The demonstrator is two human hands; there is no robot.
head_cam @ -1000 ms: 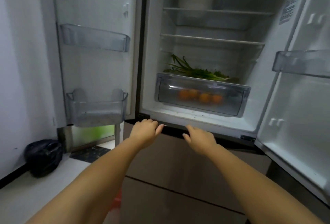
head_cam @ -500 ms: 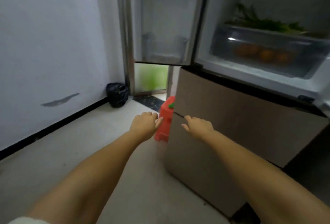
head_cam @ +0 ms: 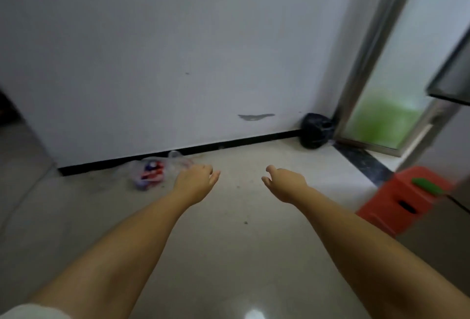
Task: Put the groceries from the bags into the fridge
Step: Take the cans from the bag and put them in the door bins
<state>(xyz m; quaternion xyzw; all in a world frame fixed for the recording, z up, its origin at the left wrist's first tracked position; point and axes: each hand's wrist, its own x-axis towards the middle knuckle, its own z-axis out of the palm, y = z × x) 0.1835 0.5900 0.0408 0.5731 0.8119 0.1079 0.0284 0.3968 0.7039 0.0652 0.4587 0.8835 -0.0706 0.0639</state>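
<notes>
A clear plastic bag (head_cam: 152,170) with red, white and blue packets inside lies on the pale floor against the wall's black skirting. My left hand (head_cam: 197,178) hovers just right of the bag, fingers relaxed, holding nothing. My right hand (head_cam: 284,181) is stretched out over bare floor, also relaxed and holding nothing. Only the dark bottom corner of the open fridge door (head_cam: 452,82) shows at the right edge. The fridge's inside is out of view.
A knotted black bag (head_cam: 316,130) sits in the corner by a frosted glass door (head_cam: 386,105). A red plastic stool (head_cam: 404,199) with a green object (head_cam: 427,185) on top stands at the right. White wall ahead; a dark opening at far left.
The view has swung left and down from the open fridge to the floor and wall. The clear bag has come into sight. Both hands stay stretched out and hold nothing.
</notes>
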